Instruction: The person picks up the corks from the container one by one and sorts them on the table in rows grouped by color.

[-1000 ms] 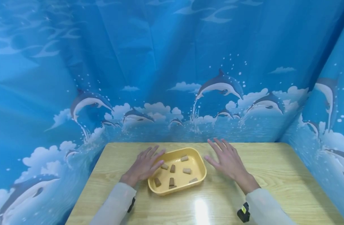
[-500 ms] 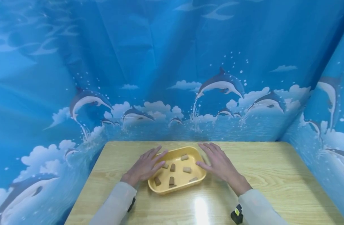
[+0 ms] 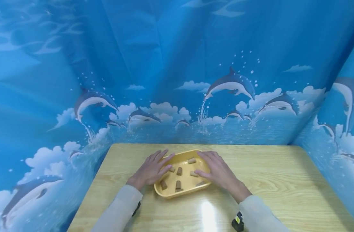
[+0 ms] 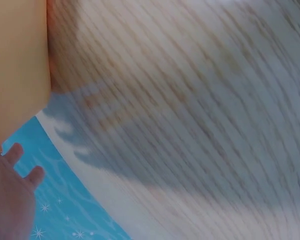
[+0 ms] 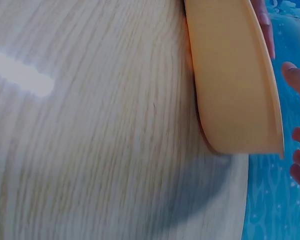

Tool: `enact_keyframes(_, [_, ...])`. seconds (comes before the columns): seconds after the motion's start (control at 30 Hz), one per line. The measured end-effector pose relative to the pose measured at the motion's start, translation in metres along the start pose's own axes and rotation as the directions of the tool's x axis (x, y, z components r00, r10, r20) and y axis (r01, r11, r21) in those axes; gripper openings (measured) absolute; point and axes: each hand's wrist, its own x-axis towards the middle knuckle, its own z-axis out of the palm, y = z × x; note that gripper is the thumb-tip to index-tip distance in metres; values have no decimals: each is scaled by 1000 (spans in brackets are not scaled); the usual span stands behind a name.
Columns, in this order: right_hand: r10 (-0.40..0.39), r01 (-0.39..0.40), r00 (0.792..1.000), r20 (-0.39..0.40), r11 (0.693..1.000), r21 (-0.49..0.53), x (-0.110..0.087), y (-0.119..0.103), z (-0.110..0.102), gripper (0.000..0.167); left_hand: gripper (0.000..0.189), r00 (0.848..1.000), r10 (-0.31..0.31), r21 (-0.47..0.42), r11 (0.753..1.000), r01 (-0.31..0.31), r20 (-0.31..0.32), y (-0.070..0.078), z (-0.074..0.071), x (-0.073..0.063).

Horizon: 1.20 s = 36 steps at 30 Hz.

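The main change over the last second is seen at the right hand: from a place well apart from the yellow tray, it has been brought in toward ten o'clock, and the tray's rim is now overlapped by it at two to three o'clock. The left hand is kept almost where it was, over the rim at nine to ten o'clock. No clear shift is shown by the tray, which is set on the wooden table toward six o'clock in the head view, nor by the small brown pieces scattered inside it.

By this change the tray is flanked on both sides, so a readiness of both hands for work at the tray can be judged.

Nothing is seen to be gripped by either hand. The fingers of both are held spread and fairly straight, with the thumbs apart from them and directed inward over the tray. The piece at three o'clock is partly covered by the right thumb in the head view. A gap is shown between right fingers and rim in the right wrist view; whether the rim is touched by the left hand cannot be told.
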Motion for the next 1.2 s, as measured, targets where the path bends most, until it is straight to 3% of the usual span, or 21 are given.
enact_keyframes(0.5, [-9, 5, 997, 77, 998, 62, 6, -14, 17, 66, 64, 1000, -14, 14, 1000, 14, -1, 1, -1, 0])
enact_keyframes(0.83, [-31, 7, 980, 194, 993, 119, 10, -22, 26, 68, 64, 1000, -13, 38, 999, 13, 5, 3, 0, 1])
enact_keyframes(1.2, [-128, 101, 961, 246, 988, 119, 23, -29, 36, 54, 63, 1000, -6, 72, 997, 7, -21, 3, 1, 0])
